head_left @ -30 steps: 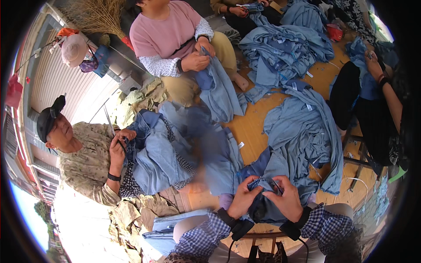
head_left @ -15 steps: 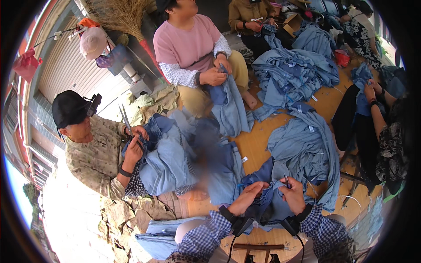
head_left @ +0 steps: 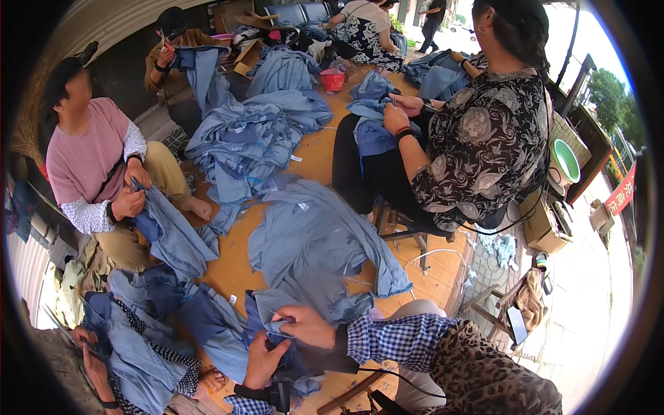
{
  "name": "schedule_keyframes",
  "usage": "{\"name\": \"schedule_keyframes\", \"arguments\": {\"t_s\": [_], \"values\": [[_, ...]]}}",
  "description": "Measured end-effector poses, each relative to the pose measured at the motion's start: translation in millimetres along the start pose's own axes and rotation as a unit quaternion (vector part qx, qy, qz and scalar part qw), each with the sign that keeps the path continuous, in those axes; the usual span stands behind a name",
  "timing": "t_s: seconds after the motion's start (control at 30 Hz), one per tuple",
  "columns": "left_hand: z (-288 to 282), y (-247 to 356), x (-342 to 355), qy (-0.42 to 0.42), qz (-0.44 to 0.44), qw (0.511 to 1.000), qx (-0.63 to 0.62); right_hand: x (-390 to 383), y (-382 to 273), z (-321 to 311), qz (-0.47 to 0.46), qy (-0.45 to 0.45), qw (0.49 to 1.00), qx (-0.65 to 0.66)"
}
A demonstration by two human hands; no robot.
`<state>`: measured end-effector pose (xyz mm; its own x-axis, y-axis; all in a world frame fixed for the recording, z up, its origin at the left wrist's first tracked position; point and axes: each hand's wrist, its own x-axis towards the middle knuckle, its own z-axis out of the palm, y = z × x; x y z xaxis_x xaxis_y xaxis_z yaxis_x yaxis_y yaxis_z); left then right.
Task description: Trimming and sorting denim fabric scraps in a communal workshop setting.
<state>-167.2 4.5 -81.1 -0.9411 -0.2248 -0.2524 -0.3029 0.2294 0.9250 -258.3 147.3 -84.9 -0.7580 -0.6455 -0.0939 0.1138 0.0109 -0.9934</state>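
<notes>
A blue denim garment [head_left: 259, 312] with darker inner cloth is bunched up in front of me. My left hand [head_left: 260, 363] pinches its edge between thumb and fingers. Just beyond it, my right hand [head_left: 310, 328] is closed on the same bunched cloth, its thumb and forefinger near the left fingertips. No blade shows at the right hand, and its palm side is hidden. Behind my hands lies a heap of light-blue denim garments [head_left: 297, 235], one with a small white label.
Co-workers sit around the wooden board [head_left: 238, 242], handling denim; one at lower left holds long scissors [head_left: 59, 321]. A larger denim pile [head_left: 228, 142] and a red container [head_left: 333, 80] lie farther off. At right stand a wooden stool [head_left: 498, 311] and a cardboard box [head_left: 543, 221].
The view has swung right. Small snips showed at my right hand before and cannot be seen now. My hands have come closer together on the cloth.
</notes>
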Motion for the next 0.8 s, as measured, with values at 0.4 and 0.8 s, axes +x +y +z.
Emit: {"name": "schedule_keyframes", "arguments": {"t_s": [0.4, 0.8], "values": [[-6, 46, -7, 0.097, 0.066, 0.987, 0.109, -4, -15, -12, -0.031, 0.048, 0.997, -0.050], [19, 50, 9, 0.090, -0.052, 0.919, -0.380, -16, -37, -12, -0.025, 0.127, 0.984, -0.124]]}}
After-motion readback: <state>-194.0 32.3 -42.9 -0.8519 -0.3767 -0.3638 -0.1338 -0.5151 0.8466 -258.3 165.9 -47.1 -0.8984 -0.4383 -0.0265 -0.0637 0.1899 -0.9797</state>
